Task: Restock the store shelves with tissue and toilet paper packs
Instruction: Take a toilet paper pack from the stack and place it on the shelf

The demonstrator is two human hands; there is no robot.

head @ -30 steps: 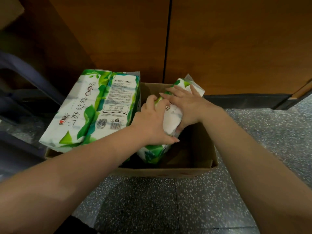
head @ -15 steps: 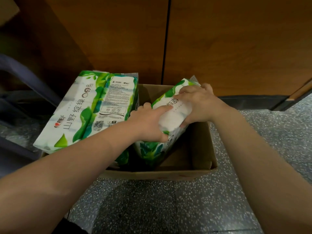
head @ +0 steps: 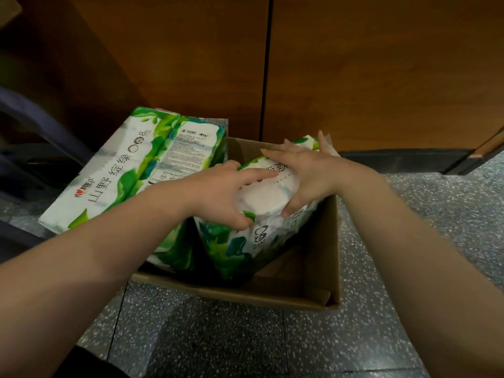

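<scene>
Both hands (head: pixel 261 186) grip pack (head: pixel 245 241) inside box (head: pixel 300 298).

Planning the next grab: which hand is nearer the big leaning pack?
Left. The left hand sits beside the big leaning pack; the right hand is farther right.

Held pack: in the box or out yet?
Partly in: the held pack leans, lower end inside the cardboard box, both hands on top.

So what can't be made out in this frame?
Head view only:
- Bottom of the cardboard box: hidden by the packs.
- Print on the held pack: covered by the left hand and right hand.
- Lower end of the leaning pack: behind the left forearm.
- Shelves: out of frame.
</scene>
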